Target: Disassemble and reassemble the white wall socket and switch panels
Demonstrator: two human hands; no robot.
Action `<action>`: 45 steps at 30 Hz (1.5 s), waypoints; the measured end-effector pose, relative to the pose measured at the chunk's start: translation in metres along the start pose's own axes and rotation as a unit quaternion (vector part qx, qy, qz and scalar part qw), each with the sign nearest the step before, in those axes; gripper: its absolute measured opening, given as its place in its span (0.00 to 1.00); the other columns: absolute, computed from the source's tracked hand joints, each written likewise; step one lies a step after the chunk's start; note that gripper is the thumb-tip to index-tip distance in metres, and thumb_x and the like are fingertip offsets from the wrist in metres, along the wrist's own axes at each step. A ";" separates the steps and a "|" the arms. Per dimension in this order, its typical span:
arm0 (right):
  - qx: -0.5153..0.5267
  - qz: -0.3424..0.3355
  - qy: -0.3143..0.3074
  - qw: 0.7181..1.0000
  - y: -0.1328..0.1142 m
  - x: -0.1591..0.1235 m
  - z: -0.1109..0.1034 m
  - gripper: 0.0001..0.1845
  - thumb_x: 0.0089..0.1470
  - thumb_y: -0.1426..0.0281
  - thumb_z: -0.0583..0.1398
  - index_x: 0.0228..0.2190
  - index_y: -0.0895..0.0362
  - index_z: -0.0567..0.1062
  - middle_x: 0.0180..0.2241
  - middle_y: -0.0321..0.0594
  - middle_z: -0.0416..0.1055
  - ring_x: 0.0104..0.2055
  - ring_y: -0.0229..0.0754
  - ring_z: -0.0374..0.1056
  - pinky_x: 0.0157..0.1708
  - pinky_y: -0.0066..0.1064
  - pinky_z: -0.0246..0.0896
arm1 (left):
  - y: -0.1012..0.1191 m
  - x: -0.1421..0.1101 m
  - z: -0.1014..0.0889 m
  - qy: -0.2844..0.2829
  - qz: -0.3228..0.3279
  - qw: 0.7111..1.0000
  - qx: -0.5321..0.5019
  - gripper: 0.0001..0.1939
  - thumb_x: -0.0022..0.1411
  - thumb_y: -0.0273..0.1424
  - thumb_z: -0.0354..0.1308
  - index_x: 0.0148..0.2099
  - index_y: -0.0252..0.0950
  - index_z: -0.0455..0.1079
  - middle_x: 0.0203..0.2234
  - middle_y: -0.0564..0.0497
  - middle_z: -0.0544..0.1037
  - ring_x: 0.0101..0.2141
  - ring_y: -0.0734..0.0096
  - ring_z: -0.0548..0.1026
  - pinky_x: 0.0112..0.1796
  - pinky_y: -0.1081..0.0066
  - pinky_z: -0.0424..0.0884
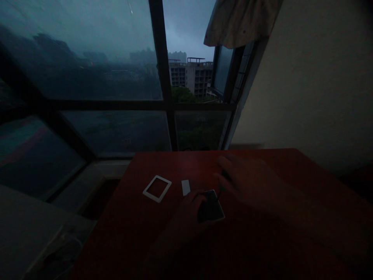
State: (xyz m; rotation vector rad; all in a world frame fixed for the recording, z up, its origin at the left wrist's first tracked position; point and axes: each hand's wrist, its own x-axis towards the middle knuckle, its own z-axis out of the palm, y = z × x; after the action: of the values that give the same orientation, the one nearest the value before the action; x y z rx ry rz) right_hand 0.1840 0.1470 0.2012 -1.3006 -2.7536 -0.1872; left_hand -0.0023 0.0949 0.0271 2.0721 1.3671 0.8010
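Note:
My left hand (pixel 190 210) is closed around the near left side of a square piece with a dark face and a thin white edge (pixel 212 208), which looks like a wall switch or socket body. Over its right side, my right hand (pixel 247 177) grips a screwdriver, whose dark thin shaft (pixel 218 195) slants down to the piece's edge. Part of a dark and green handle shows between the fingers. Whether the tip sits in a screw is too dark to tell. A white square frame (pixel 157 189) lies to the left, and a small white rectangular plate (pixel 185 187) lies between it and the piece.
The reddish-brown table (pixel 128 217) ends at a window with dark frames (pixel 167 77); one pane stands open at the right. A pale wall (pixel 314 97) rises on the right, with a cloth (pixel 241 23) hanging near the top. Light is very dim.

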 end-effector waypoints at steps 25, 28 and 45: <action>0.074 -0.044 -0.034 0.996 0.002 0.001 -0.008 0.07 0.53 0.71 0.55 0.37 0.55 0.69 0.39 0.42 0.72 0.35 0.42 0.70 0.27 0.30 0.52 | 0.004 0.003 -0.006 -0.016 -0.004 1.000 -0.015 0.27 0.46 0.31 0.71 0.48 0.42 0.65 0.55 0.46 0.67 0.52 0.55 0.67 0.52 0.59 0.65; 0.090 -0.070 -0.044 0.993 0.002 0.001 -0.008 0.08 0.54 0.72 0.55 0.38 0.55 0.68 0.39 0.41 0.72 0.34 0.41 0.69 0.28 0.30 0.53 | 0.003 0.003 -0.005 -0.012 -0.002 1.000 -0.012 0.27 0.46 0.32 0.71 0.48 0.42 0.65 0.54 0.47 0.67 0.51 0.55 0.68 0.50 0.59 0.67; -0.026 0.016 -0.041 0.999 0.001 0.007 -0.007 0.13 0.61 0.62 0.50 0.33 0.55 0.71 0.32 0.42 0.74 0.32 0.46 0.70 0.24 0.31 0.49 | 0.002 0.003 -0.005 -0.013 0.001 1.000 -0.016 0.27 0.47 0.33 0.71 0.48 0.41 0.65 0.54 0.47 0.66 0.51 0.56 0.68 0.51 0.59 0.67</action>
State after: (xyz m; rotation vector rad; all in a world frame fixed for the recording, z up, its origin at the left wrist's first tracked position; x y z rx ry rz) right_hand 0.1806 0.1526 0.2088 -1.3962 -2.8118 -0.2097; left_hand -0.0036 0.0977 0.0329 2.0529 1.3286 0.7885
